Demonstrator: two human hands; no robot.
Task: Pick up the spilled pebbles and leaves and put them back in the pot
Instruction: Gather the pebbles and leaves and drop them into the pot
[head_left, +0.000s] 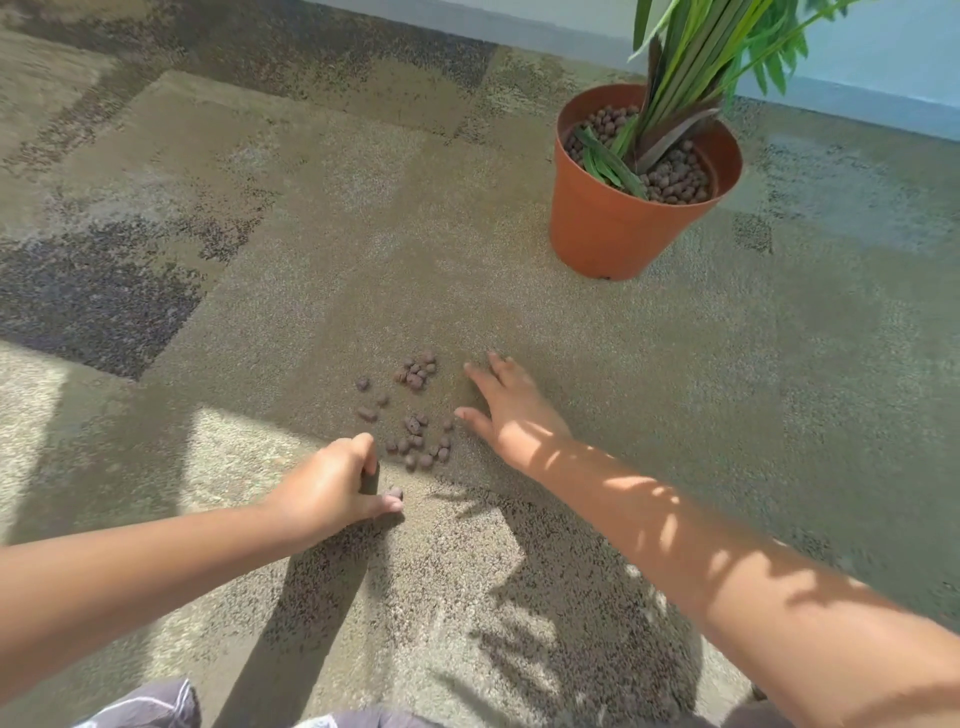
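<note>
Lying loose on the carpet (675, 415), the spilled pebbles (415, 410) sit between both hands, well apart from the pot (613, 234). They look small, light, hard and apt to roll, so scooping in clusters should suit. The left hand (332, 488) curls, pinching a pebble; the right hand (511, 410) rests with fingers spread. No writing is readable.

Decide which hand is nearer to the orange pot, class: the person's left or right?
Right. The right hand lies flat on the carpet below the orange pot, beside the spilled pebbles. The left hand sits lower and further left, beyond the pebbles.
</note>
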